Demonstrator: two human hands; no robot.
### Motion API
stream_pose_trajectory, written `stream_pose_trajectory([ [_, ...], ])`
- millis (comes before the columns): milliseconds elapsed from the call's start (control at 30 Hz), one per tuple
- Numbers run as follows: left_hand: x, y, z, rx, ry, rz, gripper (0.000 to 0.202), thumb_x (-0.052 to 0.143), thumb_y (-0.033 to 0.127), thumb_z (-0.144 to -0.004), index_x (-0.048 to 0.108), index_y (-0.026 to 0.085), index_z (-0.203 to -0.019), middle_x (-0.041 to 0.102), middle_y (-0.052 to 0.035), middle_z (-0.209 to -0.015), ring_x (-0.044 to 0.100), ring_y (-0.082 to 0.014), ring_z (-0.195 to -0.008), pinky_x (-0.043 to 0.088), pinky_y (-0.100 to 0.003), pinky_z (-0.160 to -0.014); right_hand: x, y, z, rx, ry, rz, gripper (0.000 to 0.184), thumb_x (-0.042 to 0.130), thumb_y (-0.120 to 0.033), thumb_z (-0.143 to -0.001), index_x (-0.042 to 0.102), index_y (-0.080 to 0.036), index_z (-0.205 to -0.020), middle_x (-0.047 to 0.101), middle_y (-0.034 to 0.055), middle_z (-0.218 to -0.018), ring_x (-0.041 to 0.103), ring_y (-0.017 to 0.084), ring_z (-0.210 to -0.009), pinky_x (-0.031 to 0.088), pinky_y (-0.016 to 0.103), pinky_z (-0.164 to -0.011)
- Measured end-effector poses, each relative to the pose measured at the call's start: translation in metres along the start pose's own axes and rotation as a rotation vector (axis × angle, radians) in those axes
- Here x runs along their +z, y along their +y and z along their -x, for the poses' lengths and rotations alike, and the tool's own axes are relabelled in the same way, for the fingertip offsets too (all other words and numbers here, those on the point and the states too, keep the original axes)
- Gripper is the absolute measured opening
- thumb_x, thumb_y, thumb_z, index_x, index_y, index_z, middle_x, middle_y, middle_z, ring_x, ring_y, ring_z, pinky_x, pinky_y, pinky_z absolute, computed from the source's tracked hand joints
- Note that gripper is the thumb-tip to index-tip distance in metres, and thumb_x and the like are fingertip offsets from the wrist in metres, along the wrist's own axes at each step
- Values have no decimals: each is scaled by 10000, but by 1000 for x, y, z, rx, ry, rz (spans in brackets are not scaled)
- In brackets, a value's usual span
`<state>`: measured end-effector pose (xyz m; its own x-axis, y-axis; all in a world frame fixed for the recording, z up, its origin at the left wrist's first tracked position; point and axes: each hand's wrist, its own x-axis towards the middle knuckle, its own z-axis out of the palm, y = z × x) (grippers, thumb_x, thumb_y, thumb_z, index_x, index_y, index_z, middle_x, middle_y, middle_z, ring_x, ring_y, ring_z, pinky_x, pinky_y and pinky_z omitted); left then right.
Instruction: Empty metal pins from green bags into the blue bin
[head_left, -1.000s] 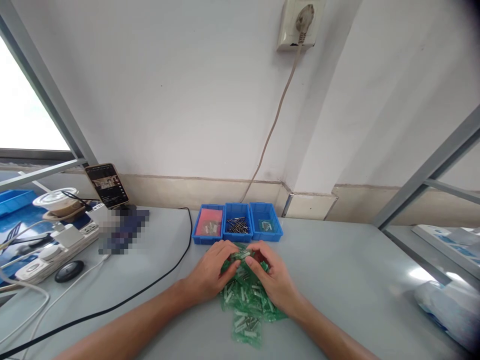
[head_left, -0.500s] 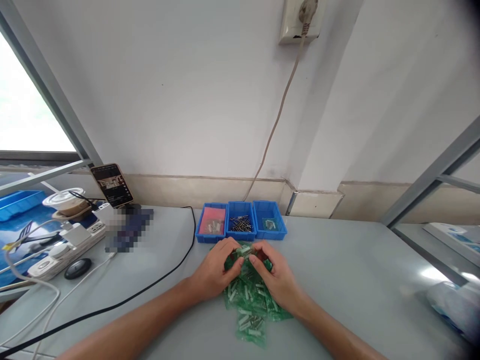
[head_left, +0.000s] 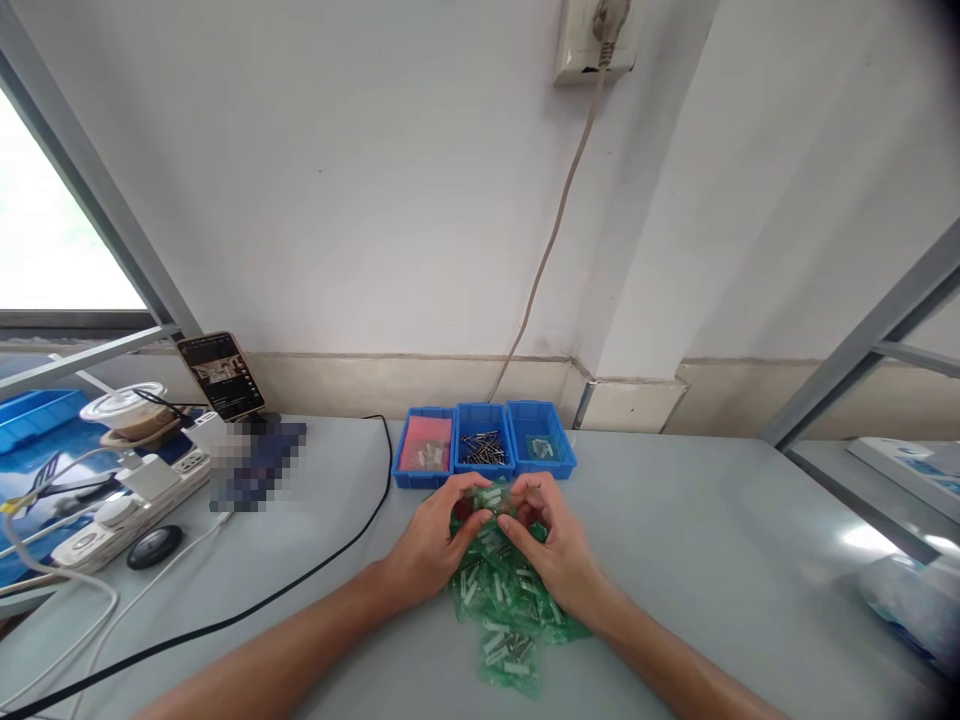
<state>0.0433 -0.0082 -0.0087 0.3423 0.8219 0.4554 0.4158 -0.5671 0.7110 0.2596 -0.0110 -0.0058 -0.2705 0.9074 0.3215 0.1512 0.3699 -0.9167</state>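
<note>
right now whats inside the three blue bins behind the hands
The left bin holds a pink sheet with small pale parts, the middle bin dark metal pins, the right bin a few small green packets. Anything under the pink sheet is hidden.

Scene bright, even daylight. Window [head_left: 52, 240] at left overexposed, blown to white. Soft glare patch on desk [head_left: 750, 560] at far right. Shadows faint and diffuse beneath both forearms. Wide-angle lens bends frame bars near the edges; top right corner vignettes dark. Pixelated block beside the phone [head_left: 220, 374]. Centre sharp; right edge smeared.
</note>
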Motion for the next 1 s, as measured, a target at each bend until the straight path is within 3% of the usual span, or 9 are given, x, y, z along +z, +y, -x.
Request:
stream_pose_trajectory([
  [167, -4, 4, -2, 12, -13, -6, 299, 365, 248, -1125, 565, 265, -1346, 680, -51, -1193, 657, -182, -989, 527, -335, -942, -2, 0, -1, -3, 32, 14, 135, 605, -361, -1039, 509, -272, -1070, 551, -18, -920, 532, 174, -795, 466, 302, -758],
  [367, -4, 4, -6, 158, -30, -23, 378, 454, 110, -1035, 562, 234, -1376, 634, -93, -1246, 611, -216, -1143, 515, -346, -975, -5, 1, -4, -29, 23, 81, 143, 511, -348, -1081, 622, -260, -1068, 627, 17, -999, 590, 193, -895, 475, 318, -837],
  [467, -5, 1, -8, 161, 14, -69, 295, 549, 146, -1026, 623, 236, -1297, 635, -83, -1187, 605, -220, -1104, 508, -340, -942, -7, 0, -3, -74, -11, 113, 198, 458, -268, -1083, 655, -264, -1093, 661, 36, -1091, 616, 217, -1021, 472, 348, -927],
  [567, -6, 2, -8, 155, 91, -126, 112, 614, 267, -1045, 686, 217, -1116, 632, -49, -985, 595, -201, -932, 484, -321, -848, -7, -1, -3, -158, -33, 160, 234, 445, -196, -1056, 652, -266, -1139, 631, 57, -1130, 606, 227, -1023, 477, 371, -932],
  [733, -6, 6, -8, 124, 123, -115, 264, 550, 336, -1083, 638, 174, -894, 592, -39, -874, 546, -185, -846, 449, -314, -801, -6, -1, -1, -135, -20, 209, 157, 528, -306, -1062, 605, -269, -1194, 604, 73, -1147, 577, 204, -855, 499, 377, -854],
  [1000, -7, 4, -8, 84, 4, -32, 304, 405, 303, -1131, 670, 189, -1036, 649, -55, -982, 570, -193, -930, 455, -315, -872, -6, -2, -1, -25, -28, 126, 213, 512, -339, -1072, 543, -266, -1269, 646, 13, -952, 612, 196, -847, 501, 339, -809],
])
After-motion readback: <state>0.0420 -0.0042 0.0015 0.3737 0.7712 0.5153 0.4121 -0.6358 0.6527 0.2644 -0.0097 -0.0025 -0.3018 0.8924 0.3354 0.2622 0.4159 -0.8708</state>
